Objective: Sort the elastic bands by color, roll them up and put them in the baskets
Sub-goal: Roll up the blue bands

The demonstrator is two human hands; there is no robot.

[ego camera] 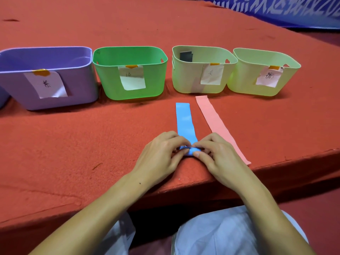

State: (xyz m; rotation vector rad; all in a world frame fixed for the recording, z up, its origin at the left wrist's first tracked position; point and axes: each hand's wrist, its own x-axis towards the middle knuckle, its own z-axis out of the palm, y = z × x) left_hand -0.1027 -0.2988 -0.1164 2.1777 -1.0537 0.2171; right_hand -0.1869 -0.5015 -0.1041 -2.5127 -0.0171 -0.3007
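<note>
A blue elastic band (184, 120) lies flat on the red felt table, running away from me. Its near end is turned over into a small roll. My left hand (161, 153) and my right hand (215, 153) both pinch that rolled end with fingertips and thumbs. A pink band (217, 126) lies flat just right of the blue one, slanting toward the table's front edge. Behind stand a purple basket (55, 57), a green basket (128, 52) and two pale yellow-green baskets (202, 50) (266, 56), each with a paper label.
A dark grey rolled band (186, 56) sits inside the left pale basket. The table's front edge (276, 164) runs just under my wrists. A blue banner (285, 10) hangs at the far right. Part of another bluish container (2, 97) shows at the left border.
</note>
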